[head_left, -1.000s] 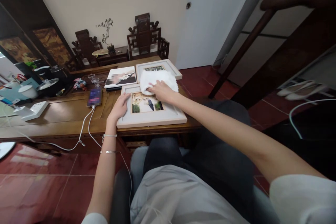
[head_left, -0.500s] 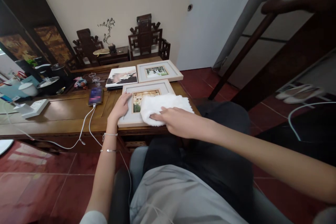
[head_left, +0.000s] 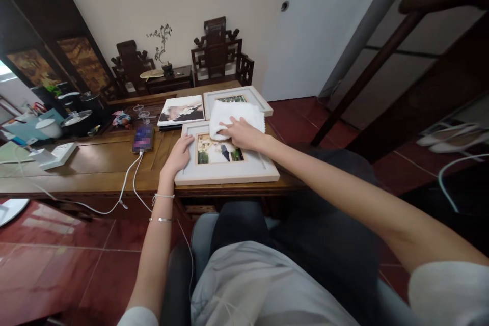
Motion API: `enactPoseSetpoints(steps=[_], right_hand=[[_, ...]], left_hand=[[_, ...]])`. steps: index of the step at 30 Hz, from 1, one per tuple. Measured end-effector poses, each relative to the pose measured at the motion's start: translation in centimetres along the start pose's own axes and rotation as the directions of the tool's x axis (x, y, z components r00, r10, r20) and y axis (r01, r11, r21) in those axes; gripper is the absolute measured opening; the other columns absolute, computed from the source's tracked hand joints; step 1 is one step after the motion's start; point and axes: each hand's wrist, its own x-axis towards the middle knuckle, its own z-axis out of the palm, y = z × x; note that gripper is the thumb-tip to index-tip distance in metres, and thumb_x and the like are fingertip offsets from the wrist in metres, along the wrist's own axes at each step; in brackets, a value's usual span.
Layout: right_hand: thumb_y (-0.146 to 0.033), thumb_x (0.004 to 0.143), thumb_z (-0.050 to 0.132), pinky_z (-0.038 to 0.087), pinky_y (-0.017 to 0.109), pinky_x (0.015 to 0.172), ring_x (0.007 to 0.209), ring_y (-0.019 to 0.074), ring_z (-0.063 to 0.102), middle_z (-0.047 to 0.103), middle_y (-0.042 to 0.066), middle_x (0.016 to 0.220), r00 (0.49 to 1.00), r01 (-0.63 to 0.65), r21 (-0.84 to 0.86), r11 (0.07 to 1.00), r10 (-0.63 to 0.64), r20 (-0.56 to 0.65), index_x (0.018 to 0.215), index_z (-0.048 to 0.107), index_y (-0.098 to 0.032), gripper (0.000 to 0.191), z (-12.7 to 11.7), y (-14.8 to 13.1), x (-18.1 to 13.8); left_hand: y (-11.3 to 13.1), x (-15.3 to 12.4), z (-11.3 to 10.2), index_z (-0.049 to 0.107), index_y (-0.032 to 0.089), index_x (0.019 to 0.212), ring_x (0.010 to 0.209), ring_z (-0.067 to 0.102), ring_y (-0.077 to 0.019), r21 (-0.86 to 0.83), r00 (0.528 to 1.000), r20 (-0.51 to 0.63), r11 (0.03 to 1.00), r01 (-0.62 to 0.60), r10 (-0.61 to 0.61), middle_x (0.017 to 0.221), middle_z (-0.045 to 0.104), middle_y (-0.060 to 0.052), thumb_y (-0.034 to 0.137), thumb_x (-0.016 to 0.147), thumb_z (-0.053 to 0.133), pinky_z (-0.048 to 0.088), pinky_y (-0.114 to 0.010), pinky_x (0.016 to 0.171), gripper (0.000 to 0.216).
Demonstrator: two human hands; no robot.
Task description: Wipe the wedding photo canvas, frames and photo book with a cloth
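A light-wood picture frame with a wide pale mat and a small photo lies flat at the table's near edge. My left hand grips its left side, with the fingers over the border. In my right hand is a fluffy white cloth, pressed down on the upper part of this frame. The cloth also overlaps the lower part of a second picture frame behind and hides some of its photo. Left of that one lies a white-edged photo panel.
On the wooden table, a phone is plugged into a white cable. Further left are a power strip, a lidded glass pot and a white cup. Dark carved chairs stand beyond the table.
My right hand has pushed the cloth away from me, from the near right of the frame to its far side. More of the photo shows. My left hand stays at the left border.
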Motion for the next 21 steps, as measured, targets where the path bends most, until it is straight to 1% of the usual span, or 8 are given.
enactPoseSetpoints(steps=[4, 6, 8, 11, 13, 16, 19, 21], right_hand=[[0.003, 0.078, 0.042, 0.039, 0.043, 0.096, 0.121, 0.0320, 0.054, 0.061, 0.017, 0.137, 0.989, 0.098, 0.042, 0.994, -0.102, 0.110, 0.130, 0.065, -0.017, 0.060, -2.3, -2.8, -4.4], [0.003, 0.078, 0.044, 0.042, 0.035, 0.090, 0.109, 0.0273, 0.063, 0.071, 0.015, 0.117, 0.969, 0.144, 0.131, 0.981, -0.167, 0.185, 0.126, 0.068, -0.020, 0.059, -4.1, -4.3, -7.2], [0.002, 0.078, 0.044, 0.045, 0.031, 0.084, 0.099, 0.0245, 0.067, 0.073, 0.012, 0.105, 0.946, 0.174, 0.230, 0.957, -0.228, 0.231, 0.125, 0.069, -0.023, 0.059, -6.0, -5.6, -9.5], [0.003, 0.076, 0.042, 0.046, 0.032, 0.085, 0.105, 0.0257, 0.067, 0.071, 0.012, 0.113, 0.929, 0.222, 0.298, 0.928, -0.294, 0.223, 0.131, 0.066, -0.025, 0.066, -7.0, -7.0, -11.3], [0.005, 0.074, 0.041, 0.045, 0.036, 0.094, 0.120, 0.0286, 0.060, 0.067, 0.013, 0.126, 0.939, 0.236, 0.287, 0.929, -0.294, 0.180, 0.139, 0.059, -0.023, 0.073, -6.1, -7.2, -11.1], [0.005, 0.074, 0.039, 0.037, 0.048, 0.108, 0.139, 0.0325, 0.042, 0.057, 0.013, 0.141, 0.970, 0.204, 0.225, 0.953, -0.228, 0.084, 0.146, 0.050, -0.020, 0.077, -3.0, -6.0, -8.7], [0.003, 0.077, 0.039, 0.024, 0.058, 0.115, 0.145, 0.0357, 0.031, 0.048, 0.015, 0.150, 0.991, 0.128, 0.135, 0.983, -0.124, -0.042, 0.145, 0.051, -0.015, 0.071, -0.1, -3.4, -4.9], [0.002, 0.079, 0.039, 0.019, 0.063, 0.115, 0.146, 0.0369, 0.027, 0.040, 0.015, 0.156, 0.993, 0.060, 0.080, 0.995, -0.051, -0.109, 0.146, 0.049, -0.015, 0.070, 0.9, -1.5, -2.1]], left_hand=[[0.0, 0.0, 0.0, 0.060, 0.013, 0.133, 0.144, 0.040, -0.0225, 0.020, 1.000, -0.003, 1.000, -0.004, 0.004, 0.146, 0.055, -0.010, 0.007, 0.087, 0.038, 0.025, -0.044, 0.124, 0.051], [0.1, 0.0, -0.1, 0.060, 0.013, 0.133, 0.144, 0.040, -0.0234, 0.023, 1.000, 0.001, 1.000, -0.004, 0.004, 0.146, 0.054, -0.011, 0.007, 0.087, 0.038, 0.025, -0.044, 0.124, 0.051], [0.1, 0.0, -0.1, 0.060, 0.014, 0.133, 0.144, 0.040, -0.0234, 0.021, 1.000, 0.001, 1.000, -0.006, 0.006, 0.146, 0.054, -0.010, 0.007, 0.087, 0.039, 0.025, -0.045, 0.125, 0.052], [0.1, 0.0, -0.1, 0.060, 0.015, 0.134, 0.145, 0.039, -0.0227, 0.025, 1.000, 0.004, 1.000, -0.016, 0.016, 0.147, 0.054, -0.009, 0.008, 0.088, 0.039, 0.025, -0.044, 0.124, 0.051], [0.1, 0.0, -0.1, 0.060, 0.014, 0.134, 0.145, 0.039, -0.0228, 0.036, 1.000, 0.012, 0.999, -0.023, 0.022, 0.147, 0.054, -0.010, 0.010, 0.089, 0.038, 0.026, -0.044, 0.124, 0.050], [0.1, 0.1, -0.2, 0.060, 0.013, 0.134, 0.146, 0.038, -0.0240, 0.048, 1.000, 0.020, 0.999, -0.024, 0.023, 0.148, 0.052, -0.012, 0.013, 0.091, 0.039, 0.025, -0.045, 0.124, 0.048], [0.1, 0.1, -0.1, 0.060, 0.013, 0.134, 0.146, 0.038, -0.0250, 0.052, 1.000, 0.025, 0.998, -0.017, 0.015, 0.148, 0.052, -0.013, 0.016, 0.093, 0.039, 0.025, -0.046, 0.124, 0.046], [0.0, 0.0, -0.1, 0.060, 0.011, 0.133, 0.145, 0.038, -0.0247, 0.056, 0.999, 0.027, 0.998, -0.018, 0.017, 0.148, 0.052, -0.014, 0.016, 0.093, 0.040, 0.026, -0.046, 0.124, 0.045]])
